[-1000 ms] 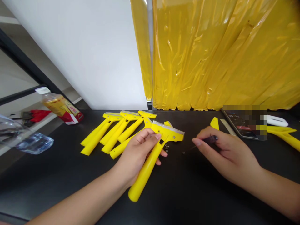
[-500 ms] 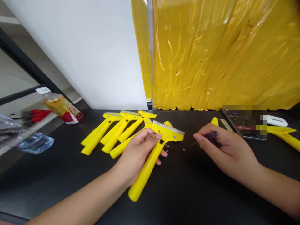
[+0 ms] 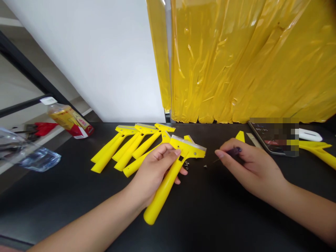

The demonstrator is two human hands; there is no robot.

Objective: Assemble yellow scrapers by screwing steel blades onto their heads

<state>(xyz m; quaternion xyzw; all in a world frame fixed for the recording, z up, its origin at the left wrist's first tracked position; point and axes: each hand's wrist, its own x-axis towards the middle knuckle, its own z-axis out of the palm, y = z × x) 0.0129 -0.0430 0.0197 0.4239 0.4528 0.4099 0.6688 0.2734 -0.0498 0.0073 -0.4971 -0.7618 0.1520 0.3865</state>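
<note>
My left hand [image 3: 157, 168] is closed around the neck of a yellow scraper [image 3: 162, 196], its thumb on the head just below the metal blade edge. The scraper's head points away from me and its handle slants down toward me. In my right hand [image 3: 252, 168], pinched between thumb and fingers, is a small dark-handled screwdriver [image 3: 235, 151] with a thin shaft pointing left. A tiny screw [image 3: 205, 166] lies on the black table between the two hands. Several more small metal pieces [image 3: 186, 164] show behind the held scraper, partly hidden by it.
Several yellow scrapers [image 3: 110, 150] lie in a row to the left. At the right are a phone [image 3: 274, 140], a white oval object [image 3: 309, 135], a metal strip [image 3: 253, 140] and more yellow parts [image 3: 319, 148]. A drink bottle [image 3: 68, 119] and clear plastic container [image 3: 39, 157] stand at left.
The small screw on the table has shifted slightly and turned. My right hand with the screwdriver has moved a little left; my left hand and the scraper have stayed nearly still.
</note>
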